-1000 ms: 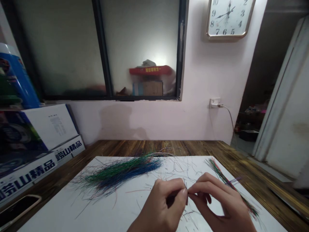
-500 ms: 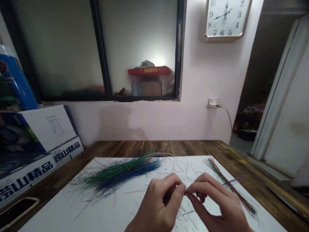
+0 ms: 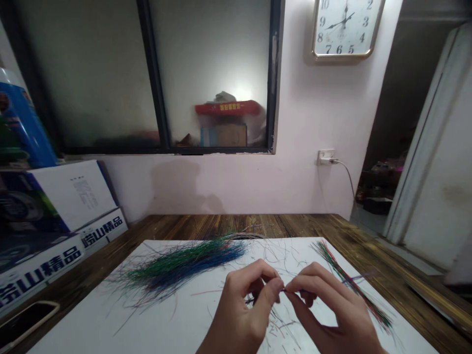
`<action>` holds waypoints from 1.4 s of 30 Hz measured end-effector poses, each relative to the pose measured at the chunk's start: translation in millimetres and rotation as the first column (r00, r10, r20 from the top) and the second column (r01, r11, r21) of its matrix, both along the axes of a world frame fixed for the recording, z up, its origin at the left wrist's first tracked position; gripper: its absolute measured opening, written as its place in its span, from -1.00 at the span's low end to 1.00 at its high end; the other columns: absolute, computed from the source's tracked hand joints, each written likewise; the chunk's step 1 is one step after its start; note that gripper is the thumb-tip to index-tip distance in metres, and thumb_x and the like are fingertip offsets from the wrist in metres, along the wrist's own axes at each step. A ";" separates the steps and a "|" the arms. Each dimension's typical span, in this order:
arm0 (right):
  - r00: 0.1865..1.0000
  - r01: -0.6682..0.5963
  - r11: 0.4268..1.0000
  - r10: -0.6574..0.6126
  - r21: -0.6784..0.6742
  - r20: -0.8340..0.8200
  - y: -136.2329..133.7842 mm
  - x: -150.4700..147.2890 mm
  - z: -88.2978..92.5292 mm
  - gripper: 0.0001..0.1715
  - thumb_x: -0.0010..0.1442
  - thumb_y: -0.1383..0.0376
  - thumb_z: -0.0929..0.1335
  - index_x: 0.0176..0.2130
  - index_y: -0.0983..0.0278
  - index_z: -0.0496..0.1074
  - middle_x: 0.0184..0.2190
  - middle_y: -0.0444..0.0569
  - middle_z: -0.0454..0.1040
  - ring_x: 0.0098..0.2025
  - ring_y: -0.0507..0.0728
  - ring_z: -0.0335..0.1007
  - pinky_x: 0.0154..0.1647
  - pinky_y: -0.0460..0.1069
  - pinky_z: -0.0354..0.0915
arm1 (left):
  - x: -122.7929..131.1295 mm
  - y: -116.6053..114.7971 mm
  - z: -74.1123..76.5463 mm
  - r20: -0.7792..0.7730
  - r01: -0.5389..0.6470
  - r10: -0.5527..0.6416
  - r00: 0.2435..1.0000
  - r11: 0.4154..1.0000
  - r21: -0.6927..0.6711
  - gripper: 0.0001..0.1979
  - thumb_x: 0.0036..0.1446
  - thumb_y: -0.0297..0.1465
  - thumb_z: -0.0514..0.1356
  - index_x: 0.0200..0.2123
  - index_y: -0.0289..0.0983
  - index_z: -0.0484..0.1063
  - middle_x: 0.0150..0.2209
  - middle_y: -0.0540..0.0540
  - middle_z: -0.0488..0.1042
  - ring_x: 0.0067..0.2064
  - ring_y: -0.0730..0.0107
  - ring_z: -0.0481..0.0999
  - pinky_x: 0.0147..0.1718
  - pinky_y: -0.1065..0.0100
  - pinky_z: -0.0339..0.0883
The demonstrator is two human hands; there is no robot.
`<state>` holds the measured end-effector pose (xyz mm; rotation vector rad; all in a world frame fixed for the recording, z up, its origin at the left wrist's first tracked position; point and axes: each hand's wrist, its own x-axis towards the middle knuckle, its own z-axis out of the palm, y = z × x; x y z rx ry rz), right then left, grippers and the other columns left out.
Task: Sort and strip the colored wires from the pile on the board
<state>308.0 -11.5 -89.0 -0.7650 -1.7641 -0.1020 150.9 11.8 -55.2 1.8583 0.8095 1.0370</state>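
My left hand (image 3: 244,309) and my right hand (image 3: 334,305) meet over the white board (image 3: 88,319), fingertips almost touching. Each pinches a thin dark wire (image 3: 283,290); only a short bit of it shows between the fingers. A dark end pokes out below the left fingers. Beyond the left hand lies a loose heap of fine green and blue wires (image 3: 188,265), with a few red strands. Right of my right hand rests a slim bundle of green and red wires (image 3: 356,287), crossed by a purple strand. Loose wire scraps (image 3: 280,324) lie beneath the hands.
The board lies on a dark wooden table (image 3: 295,223). At the left edge are a phone (image 3: 27,319) and printed cartons (image 3: 73,196), with a blue container (image 3: 27,128) on top. A charger (image 3: 326,158) is plugged in at the wall behind.
My left hand has shifted slightly up and its fingers have changed shape a little, so a dark wire end shows below them. The right hand has barely moved.
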 end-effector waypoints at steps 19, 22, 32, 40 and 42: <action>0.998 -0.064 0.997 0.063 -0.034 -0.022 0.8 -2.6 4.5 -0.79 0.11 0.57 0.27 -0.33 0.28 0.32 -0.52 -0.12 0.31 -0.52 -0.01 0.26 -0.57 -0.12 0.28 | -0.9 10.0 3.8 0.229 0.219 -0.150 0.962 0.922 -0.318 -0.82 0.02 -0.38 0.26 -0.52 -0.36 0.37 -0.60 0.05 0.33 -0.57 0.57 0.27 -0.56 0.49 0.15; 0.996 -0.067 0.996 0.063 -0.060 -0.066 1.7 -4.3 4.5 -0.80 0.09 0.56 0.28 -0.36 0.27 0.33 -0.53 -0.14 0.30 -0.51 -0.01 0.26 -0.56 -0.12 0.29 | -1.4 10.1 3.0 0.213 0.194 -0.130 0.968 0.928 -0.317 -0.79 0.03 -0.35 0.26 -0.53 -0.36 0.37 -0.61 0.05 0.32 -0.57 0.57 0.26 -0.56 0.49 0.14; 0.991 -0.088 0.995 0.083 -0.043 -0.105 3.0 -6.6 -1.1 -0.77 0.12 0.56 0.29 -0.25 0.29 0.39 -0.50 -0.10 0.34 -0.50 0.02 0.30 -0.57 -0.09 0.30 | -0.3 13.8 -1.3 0.209 0.172 -0.104 0.972 0.926 -0.337 -0.73 0.02 -0.27 0.26 -0.55 -0.35 0.38 -0.60 0.04 0.32 -0.59 0.59 0.22 -0.58 0.47 0.08; 0.988 -0.125 0.989 0.117 -0.076 -0.096 3.6 -5.9 -2.7 -0.73 0.12 0.57 0.27 -0.23 0.28 0.38 -0.48 -0.10 0.34 -0.48 0.02 0.30 -0.54 -0.08 0.30 | -1.9 13.6 -4.1 0.236 0.190 -0.104 0.966 0.904 -0.382 -0.73 0.02 -0.26 0.25 -0.55 -0.35 0.39 -0.61 0.03 0.31 -0.60 0.59 0.20 -0.59 0.46 0.01; 0.989 -0.133 0.988 0.126 -0.076 -0.083 3.1 -6.2 -0.9 -0.74 0.11 0.58 0.26 -0.27 0.28 0.38 -0.49 -0.10 0.33 -0.49 0.02 0.29 -0.55 -0.09 0.30 | -2.0 13.5 -3.2 0.220 0.183 -0.103 0.970 0.905 -0.384 -0.72 0.02 -0.25 0.25 -0.56 -0.34 0.38 -0.62 0.04 0.30 -0.61 0.59 0.19 -0.59 0.46 0.00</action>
